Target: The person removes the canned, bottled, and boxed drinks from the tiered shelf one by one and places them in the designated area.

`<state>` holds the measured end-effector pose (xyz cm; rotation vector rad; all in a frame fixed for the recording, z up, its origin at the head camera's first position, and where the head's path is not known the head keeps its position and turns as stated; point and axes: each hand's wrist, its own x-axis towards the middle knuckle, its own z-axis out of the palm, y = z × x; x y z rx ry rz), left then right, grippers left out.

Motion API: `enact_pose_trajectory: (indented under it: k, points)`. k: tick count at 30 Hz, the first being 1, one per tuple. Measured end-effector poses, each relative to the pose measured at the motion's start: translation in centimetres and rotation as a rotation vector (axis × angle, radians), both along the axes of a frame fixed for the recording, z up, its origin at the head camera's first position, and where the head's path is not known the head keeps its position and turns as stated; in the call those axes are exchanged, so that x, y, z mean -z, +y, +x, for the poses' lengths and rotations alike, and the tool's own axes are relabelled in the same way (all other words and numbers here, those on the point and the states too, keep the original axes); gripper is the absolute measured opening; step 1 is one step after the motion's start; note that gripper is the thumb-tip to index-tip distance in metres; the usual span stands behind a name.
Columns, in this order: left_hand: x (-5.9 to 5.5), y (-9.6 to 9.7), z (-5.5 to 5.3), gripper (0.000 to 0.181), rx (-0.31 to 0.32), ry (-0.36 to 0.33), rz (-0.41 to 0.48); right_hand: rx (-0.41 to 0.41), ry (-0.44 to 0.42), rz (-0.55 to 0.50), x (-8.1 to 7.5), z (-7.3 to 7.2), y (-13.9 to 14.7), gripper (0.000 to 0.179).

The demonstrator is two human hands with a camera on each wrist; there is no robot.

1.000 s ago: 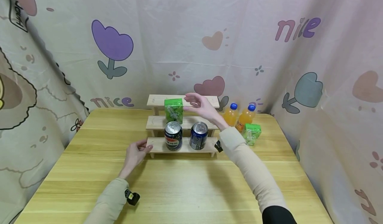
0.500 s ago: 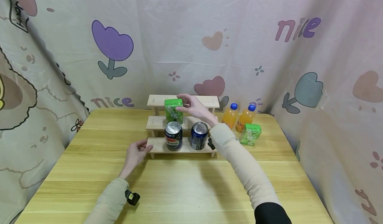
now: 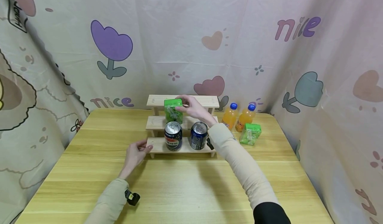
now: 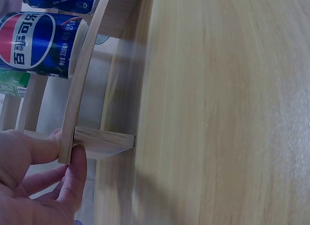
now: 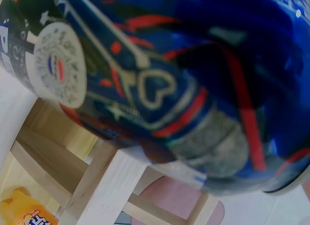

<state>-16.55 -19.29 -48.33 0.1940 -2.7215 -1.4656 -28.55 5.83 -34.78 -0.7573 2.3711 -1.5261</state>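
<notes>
A three-tier wooden display rack (image 3: pixel 153 145) stands toward the back of the table. My left hand (image 3: pixel 135 156) pinches the left end of its bottom shelf board, thumb above and fingers below, as the left wrist view shows. My right hand (image 3: pixel 195 109) holds a green drink carton (image 3: pixel 173 112) on the middle tier, thumb at its front right, other fingers partly hidden behind it. Two blue Pepsi cans stand upright on the bottom tier: the left can (image 3: pixel 173 137) and the right can (image 3: pixel 198 136). In the right wrist view a large can (image 5: pixel 160 89) fills the foreground and the hand is hidden.
Right of the rack stand two orange drink bottles (image 3: pixel 229 116) with blue caps, partly behind the right sleeve. A second green carton (image 3: pixel 250 134) is in front of them. A patterned curtain (image 3: pixel 167 44) hangs behind and along both sides of the wooden table (image 3: pixel 179 190).
My right hand has moved left from beside the green carton and taken hold of its right side. The carton, the cans and my left hand look unmoved.
</notes>
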Motion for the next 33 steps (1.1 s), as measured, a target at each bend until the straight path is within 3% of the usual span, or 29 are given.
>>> enact_pose_trajectory:
  k: [10, 15, 20, 33]
  points:
    - [-0.1, -0.1, 0.1, 0.044, 0.003, -0.020, 0.003, 0.008, 0.091, 0.084, -0.3, 0.5, -0.1, 0.036]
    - [-0.1, -0.1, 0.0, 0.044, 0.000, -0.020, -0.001, 0.043, 0.113, 0.073, -0.5, 1.2, 0.5, 0.037]
    - [-0.1, 0.0, 0.1, 0.045, 0.006, -0.017, -0.001, 0.084, 0.119, 0.009, -0.5, 2.0, 1.7, 0.038]
    - [-0.1, 0.0, 0.1, 0.046, 0.011, -0.028, 0.012, 0.262, 0.177, -0.290, -0.3, 3.7, 6.2, 0.036]
